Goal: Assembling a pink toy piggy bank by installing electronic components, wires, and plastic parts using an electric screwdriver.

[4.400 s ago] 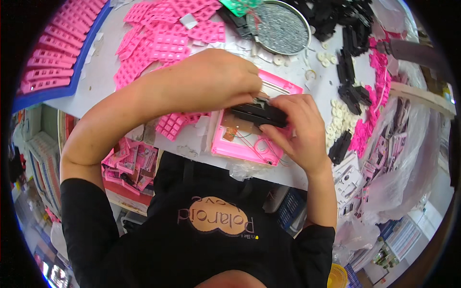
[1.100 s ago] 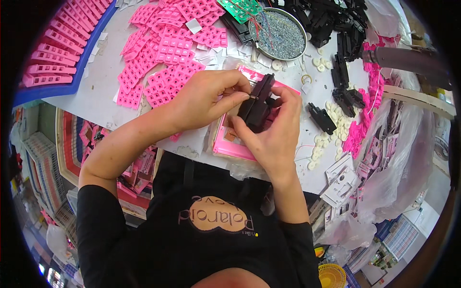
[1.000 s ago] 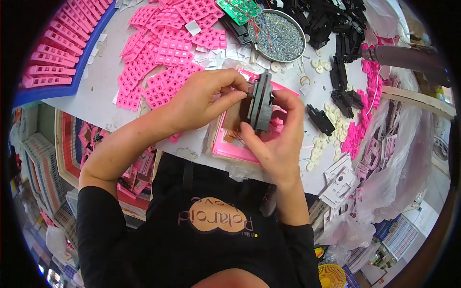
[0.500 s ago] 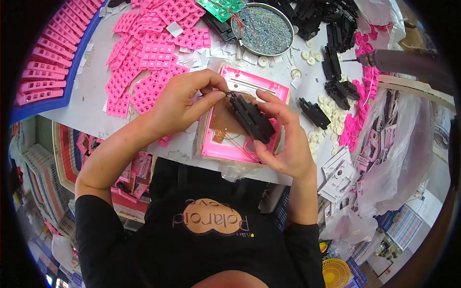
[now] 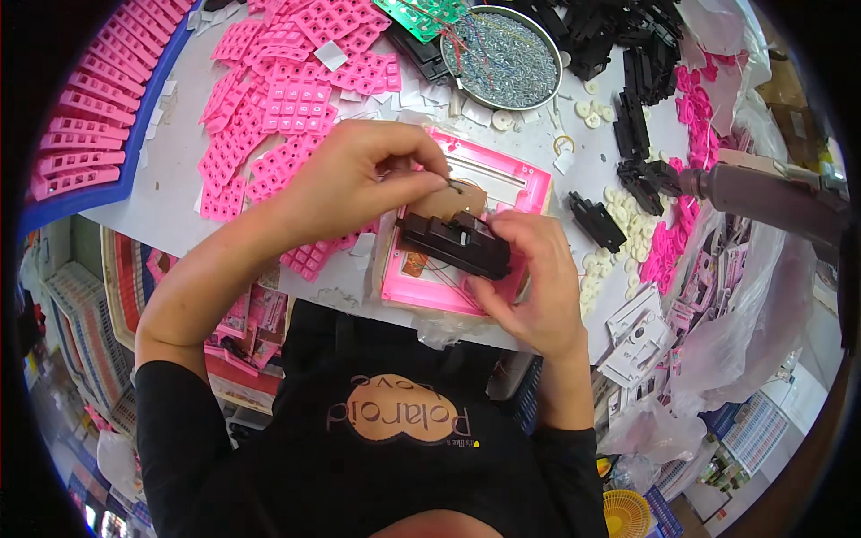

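My right hand [image 5: 543,287] grips one end of a black plastic mechanism [image 5: 448,247] between thumb and fingers. The mechanism lies lengthwise over a pink plastic casing [image 5: 421,294], partly covering it. My left hand [image 5: 381,170] is closed in a pinch just above the mechanism's far side. A small thin dark piece [image 5: 457,186] shows at the left fingertips, too small to name. Inside the casing are a brown circuit board [image 5: 471,195] and thin wires. The casing rests on clear plastic wrap [image 5: 439,330] at the table's near edge.
Pink keypads [image 5: 296,103] are heaped at the left, beside a blue tray [image 5: 134,166] of pink parts. A round tin [image 5: 558,67] of screws stands at the back. Another black mechanism [image 5: 596,222] and white discs [image 5: 619,215] lie right, below an electric screwdriver [image 5: 762,193].
The black mechanism has turned from steeply slanted to nearly level across the casing. My left hand has moved slightly right, away from the mechanism's end. The screwdriver at the right has swung lower.
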A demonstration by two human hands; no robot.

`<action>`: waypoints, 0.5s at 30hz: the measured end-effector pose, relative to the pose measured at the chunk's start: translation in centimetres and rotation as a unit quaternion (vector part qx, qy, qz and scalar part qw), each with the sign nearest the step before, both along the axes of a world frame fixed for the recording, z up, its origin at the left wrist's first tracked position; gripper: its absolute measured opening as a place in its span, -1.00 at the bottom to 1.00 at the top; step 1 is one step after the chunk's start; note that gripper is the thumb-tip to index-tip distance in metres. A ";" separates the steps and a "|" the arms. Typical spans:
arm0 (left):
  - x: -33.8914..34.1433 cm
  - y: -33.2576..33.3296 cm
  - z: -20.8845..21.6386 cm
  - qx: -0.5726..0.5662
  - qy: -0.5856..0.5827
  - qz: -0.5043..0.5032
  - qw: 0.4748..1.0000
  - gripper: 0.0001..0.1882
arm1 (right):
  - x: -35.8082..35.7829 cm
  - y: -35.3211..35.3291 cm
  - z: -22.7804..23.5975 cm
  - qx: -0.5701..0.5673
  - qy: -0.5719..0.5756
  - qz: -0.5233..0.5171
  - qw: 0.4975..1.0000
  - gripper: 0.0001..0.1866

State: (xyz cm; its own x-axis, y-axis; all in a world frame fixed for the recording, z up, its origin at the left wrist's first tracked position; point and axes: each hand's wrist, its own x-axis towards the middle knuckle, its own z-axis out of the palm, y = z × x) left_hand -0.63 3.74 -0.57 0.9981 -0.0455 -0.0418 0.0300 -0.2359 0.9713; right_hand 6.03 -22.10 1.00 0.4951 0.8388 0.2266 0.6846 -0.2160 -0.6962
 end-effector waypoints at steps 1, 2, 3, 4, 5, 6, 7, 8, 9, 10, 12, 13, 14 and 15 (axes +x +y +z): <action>0.4 0.0 0.2 0.044 -0.020 -0.025 0.998 -0.92 | 0.0 -0.1 0.0 -0.017 0.003 -0.004 1.000 -0.40; 0.7 -0.1 -0.1 0.040 -0.073 -0.026 0.996 -0.92 | 0.1 0.0 0.0 -0.003 0.012 -0.005 1.000 -0.42; 1.1 -0.1 0.0 0.037 -0.080 -0.044 0.995 -0.91 | 0.2 0.0 0.0 0.011 0.020 -0.009 1.000 -0.44; 1.4 -0.1 0.3 0.035 -0.086 -0.063 0.994 -0.90 | 0.4 0.1 0.0 0.025 0.028 -0.013 0.999 -0.46; 1.6 0.0 0.6 0.032 -0.092 -0.081 0.992 -0.89 | 0.6 0.0 0.1 0.016 0.028 -0.008 0.999 -0.46; 1.6 0.0 0.7 0.042 -0.089 -0.087 0.991 -0.89 | 0.8 0.1 0.3 0.007 0.028 -0.003 1.000 -0.46; 1.7 0.1 0.8 0.052 -0.086 -0.092 0.991 -0.88 | 1.0 0.1 0.5 -0.002 0.028 0.002 1.000 -0.46; 1.7 0.2 0.8 0.062 -0.083 -0.097 0.990 -0.88 | 1.0 0.1 0.5 -0.003 0.029 0.005 1.000 -0.46; 1.7 0.2 0.8 0.064 -0.076 -0.099 0.990 -0.88 | 1.1 0.1 0.4 -0.004 0.029 0.009 1.000 -0.46; 1.7 0.1 0.9 0.066 -0.068 -0.101 0.990 -0.88 | 1.1 0.1 0.4 -0.005 0.029 0.012 0.999 -0.46; 1.6 0.0 1.0 0.062 -0.045 -0.107 0.991 -0.87 | 1.0 0.2 0.2 0.004 0.021 0.015 1.000 -0.46; 1.6 -0.1 1.1 0.055 -0.030 -0.111 0.992 -0.87 | 1.0 0.2 0.1 0.009 0.017 0.016 1.000 -0.46; 1.6 -0.1 1.2 0.048 -0.015 -0.115 0.992 -0.87 | 0.9 0.2 0.1 0.007 0.014 0.018 1.000 -0.47; 1.6 -0.1 1.1 0.042 -0.013 -0.122 0.992 -0.87 | 1.0 0.2 0.1 0.005 0.013 0.022 1.000 -0.47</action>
